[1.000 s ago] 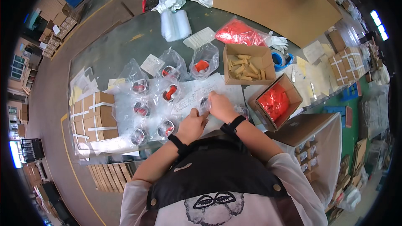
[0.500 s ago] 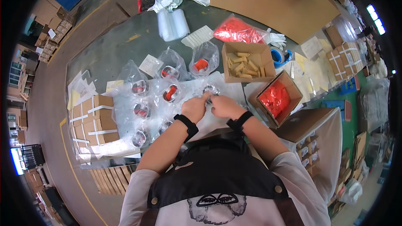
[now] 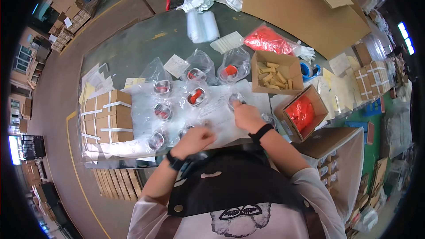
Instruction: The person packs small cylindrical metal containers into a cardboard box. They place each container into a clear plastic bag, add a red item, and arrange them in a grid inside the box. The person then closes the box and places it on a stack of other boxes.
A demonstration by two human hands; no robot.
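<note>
My right hand (image 3: 248,117) reaches down to a shiny round metal cup (image 3: 236,99) in clear plastic, its fingers closed at the near rim. The fingertips are partly hidden there. Nearer to me and to the left, my left hand (image 3: 195,142) hovers over the table's near side with curled fingers; whatever they may hold is hidden. Beside and beyond it stand several similar metal cups in clear bags, such as one with red pieces inside (image 3: 195,96) and one with an orange-red piece (image 3: 229,71).
Right of the cups are a carton of tan, roll-shaped pieces (image 3: 258,79) and a carton of red plastic pieces (image 3: 283,120). Strapped cardboard boxes (image 3: 108,117) stand at the left. Behind lie a bag of red pieces (image 3: 268,40), blue tape (image 3: 308,71) and clear plastic film (image 3: 202,26).
My left hand has come away from the metal cup, back toward me and to the left. My right hand stays at the cup. The whole view has shifted slightly.
</note>
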